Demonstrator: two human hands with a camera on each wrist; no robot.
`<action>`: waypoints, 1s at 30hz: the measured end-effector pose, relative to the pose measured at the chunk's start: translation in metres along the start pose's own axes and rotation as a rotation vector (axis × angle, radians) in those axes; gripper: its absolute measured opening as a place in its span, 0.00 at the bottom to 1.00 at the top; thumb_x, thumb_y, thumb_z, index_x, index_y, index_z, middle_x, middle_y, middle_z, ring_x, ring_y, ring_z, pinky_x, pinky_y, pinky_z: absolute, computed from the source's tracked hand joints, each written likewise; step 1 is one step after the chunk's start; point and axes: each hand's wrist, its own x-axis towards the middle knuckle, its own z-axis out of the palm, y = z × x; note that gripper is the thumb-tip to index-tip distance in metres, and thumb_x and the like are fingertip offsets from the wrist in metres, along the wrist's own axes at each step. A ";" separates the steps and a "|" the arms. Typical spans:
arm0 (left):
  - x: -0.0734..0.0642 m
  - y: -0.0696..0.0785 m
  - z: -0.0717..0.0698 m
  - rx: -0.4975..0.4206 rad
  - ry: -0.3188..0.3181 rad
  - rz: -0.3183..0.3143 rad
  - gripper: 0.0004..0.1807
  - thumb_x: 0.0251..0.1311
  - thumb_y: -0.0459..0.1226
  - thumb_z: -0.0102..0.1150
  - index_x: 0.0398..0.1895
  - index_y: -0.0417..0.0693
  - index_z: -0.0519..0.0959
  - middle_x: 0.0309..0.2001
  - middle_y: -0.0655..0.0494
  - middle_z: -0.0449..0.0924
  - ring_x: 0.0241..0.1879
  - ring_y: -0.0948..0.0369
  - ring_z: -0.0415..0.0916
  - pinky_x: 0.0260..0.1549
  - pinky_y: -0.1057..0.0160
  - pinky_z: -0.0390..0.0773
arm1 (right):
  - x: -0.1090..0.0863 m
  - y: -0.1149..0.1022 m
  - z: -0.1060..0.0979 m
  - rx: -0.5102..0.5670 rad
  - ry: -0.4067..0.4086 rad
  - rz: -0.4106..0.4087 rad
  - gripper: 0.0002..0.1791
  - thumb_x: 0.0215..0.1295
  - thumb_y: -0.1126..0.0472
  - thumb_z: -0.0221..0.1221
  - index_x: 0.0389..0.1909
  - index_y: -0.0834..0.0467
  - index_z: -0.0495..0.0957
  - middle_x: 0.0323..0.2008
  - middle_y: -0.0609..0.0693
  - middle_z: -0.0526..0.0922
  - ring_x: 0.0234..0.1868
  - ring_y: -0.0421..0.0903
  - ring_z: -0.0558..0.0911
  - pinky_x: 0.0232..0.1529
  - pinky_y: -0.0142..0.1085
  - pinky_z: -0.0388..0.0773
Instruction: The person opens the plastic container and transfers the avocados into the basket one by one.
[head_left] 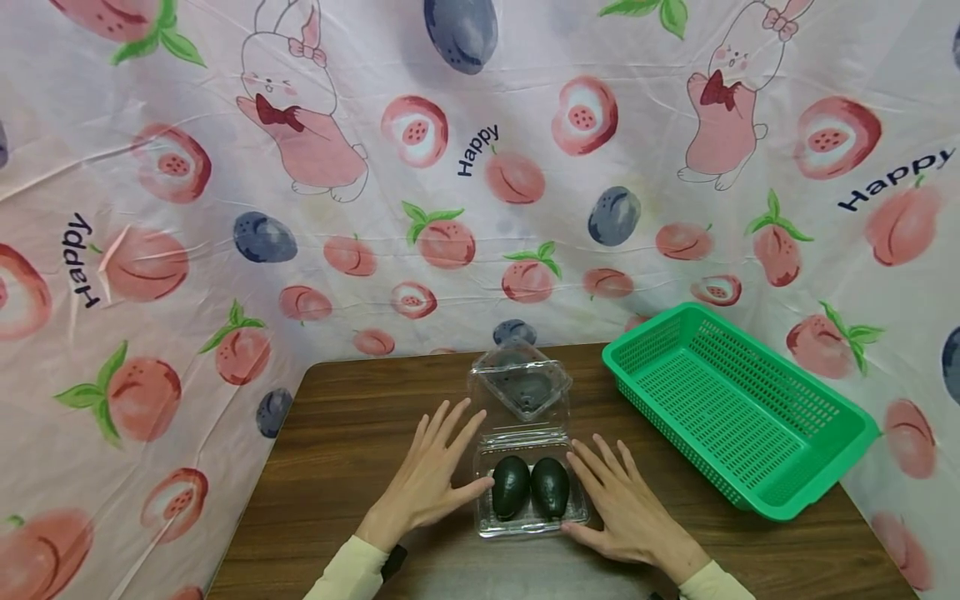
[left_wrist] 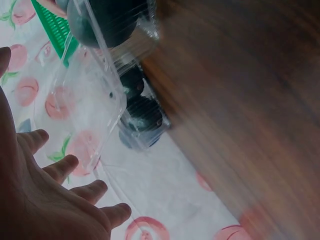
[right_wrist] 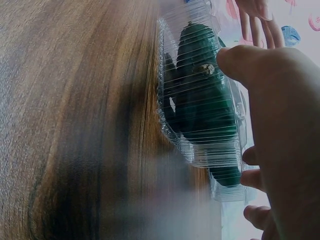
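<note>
A clear plastic clamshell box [head_left: 487, 527] lies on the table with its lid raised at the far side. Two dark green avocados [head_left: 511, 487] sit side by side in its base. My left hand [head_left: 426, 479] is at the box's left side, fingers spread and straight, thumb tip at the rim by the left avocado. On the right side, my right hand [head_left: 618, 508] has its fingers extended along the edge and its thumb by the front right corner. The right wrist view shows the ribbed box wall [right_wrist: 210, 152] with an avocado [right_wrist: 200, 100] behind it.
Behind the raised lid stands another clear box [head_left: 551, 367] with dark avocados [left_wrist: 142, 112] inside. A green plastic basket [head_left: 738, 400] sits at the right on the wooden table [head_left: 337, 433]. A fruit-printed cloth [head_left: 487, 208] hangs behind the table.
</note>
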 end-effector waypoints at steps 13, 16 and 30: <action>-0.025 0.016 0.015 -0.027 -0.093 -0.036 0.59 0.69 0.67 0.70 0.95 0.59 0.54 0.93 0.45 0.53 0.91 0.32 0.51 0.83 0.19 0.58 | 0.000 -0.001 -0.001 0.002 -0.002 -0.004 0.55 0.68 0.25 0.69 0.82 0.61 0.73 0.84 0.59 0.74 0.87 0.68 0.69 0.81 0.74 0.63; -0.030 0.018 0.020 -0.032 -0.107 -0.048 0.58 0.69 0.66 0.71 0.94 0.57 0.56 0.93 0.44 0.54 0.91 0.32 0.51 0.83 0.19 0.58 | 0.000 -0.001 -0.001 -0.001 -0.003 0.000 0.55 0.69 0.25 0.69 0.83 0.61 0.73 0.84 0.59 0.74 0.87 0.68 0.68 0.82 0.73 0.62; -0.045 0.021 0.035 0.002 -0.150 -0.079 0.58 0.69 0.72 0.65 0.93 0.55 0.59 0.93 0.46 0.56 0.90 0.32 0.53 0.83 0.21 0.60 | -0.001 -0.002 -0.001 -0.018 0.006 0.000 0.55 0.68 0.25 0.69 0.83 0.60 0.74 0.84 0.57 0.74 0.87 0.66 0.69 0.82 0.71 0.62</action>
